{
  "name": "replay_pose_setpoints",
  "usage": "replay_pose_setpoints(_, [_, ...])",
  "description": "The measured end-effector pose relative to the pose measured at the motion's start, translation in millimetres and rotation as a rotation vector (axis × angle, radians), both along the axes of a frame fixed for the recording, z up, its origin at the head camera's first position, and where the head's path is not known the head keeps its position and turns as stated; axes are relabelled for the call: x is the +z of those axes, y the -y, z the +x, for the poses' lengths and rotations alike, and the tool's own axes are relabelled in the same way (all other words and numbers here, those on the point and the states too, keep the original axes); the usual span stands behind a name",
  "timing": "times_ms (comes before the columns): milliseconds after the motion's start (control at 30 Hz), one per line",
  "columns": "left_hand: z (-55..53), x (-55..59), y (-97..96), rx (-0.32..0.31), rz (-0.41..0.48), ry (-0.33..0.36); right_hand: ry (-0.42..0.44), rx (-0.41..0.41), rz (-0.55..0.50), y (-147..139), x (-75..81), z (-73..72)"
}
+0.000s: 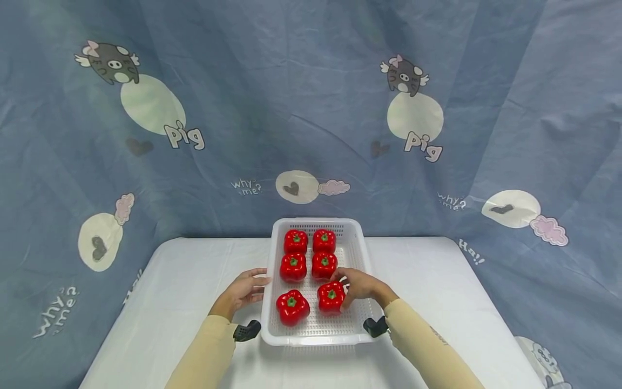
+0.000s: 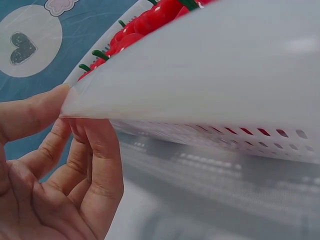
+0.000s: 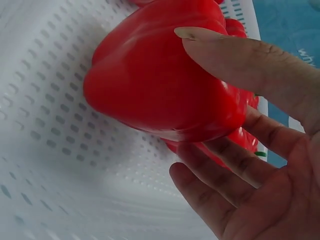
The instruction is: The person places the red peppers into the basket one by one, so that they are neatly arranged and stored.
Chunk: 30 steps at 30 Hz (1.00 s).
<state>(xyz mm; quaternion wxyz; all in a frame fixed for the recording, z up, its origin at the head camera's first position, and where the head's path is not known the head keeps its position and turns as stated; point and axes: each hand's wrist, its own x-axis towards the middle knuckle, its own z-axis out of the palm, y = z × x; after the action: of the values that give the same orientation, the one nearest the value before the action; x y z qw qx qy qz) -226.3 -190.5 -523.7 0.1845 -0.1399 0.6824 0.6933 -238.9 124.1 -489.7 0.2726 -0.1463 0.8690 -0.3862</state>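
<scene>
A white perforated plastic basket [image 1: 320, 341] holds several shiny red bell peppers with green stems. My left hand [image 1: 244, 287] is at the basket's left side; in the left wrist view its thumb lies on top of the rim [image 2: 175, 75] and the fingers sit beneath, pinching it. Inside the basket, my right hand [image 1: 362, 284] grips the front right bell pepper [image 1: 330, 299] from its right side. The right wrist view shows the thumb on one side of this pepper [image 3: 155, 75] and fingers under the other. Left of it lies another bell pepper [image 1: 292, 309].
Two back rows of bell peppers [image 1: 324, 266] stand beyond the right hand. The basket rests on a white-covered table [image 1: 413, 259]. A blue printed cloth [image 1: 311, 135] hangs behind and around it. Black wrist cameras [image 1: 375, 327] sit near the basket's front corners.
</scene>
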Motion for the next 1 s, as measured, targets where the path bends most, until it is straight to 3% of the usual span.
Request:
replay_pose_setpoints(367, [3.6, 2.8, -0.5, -0.020, -0.018, -0.035, -0.023, -0.016, -0.039, -5, 0.1, 2.9])
replay_pose_setpoints(633, [3.4, -1.7, -0.1, -0.032, -0.080, -0.058, -0.047, -0.044, -0.063, -10, 1.5, 4.9])
replay_pose_setpoints(1000, [6.6, 0.4, 0.7, -0.042, -0.160, -0.061, -0.087, -0.074, -0.241, -34, 4.2, 6.1])
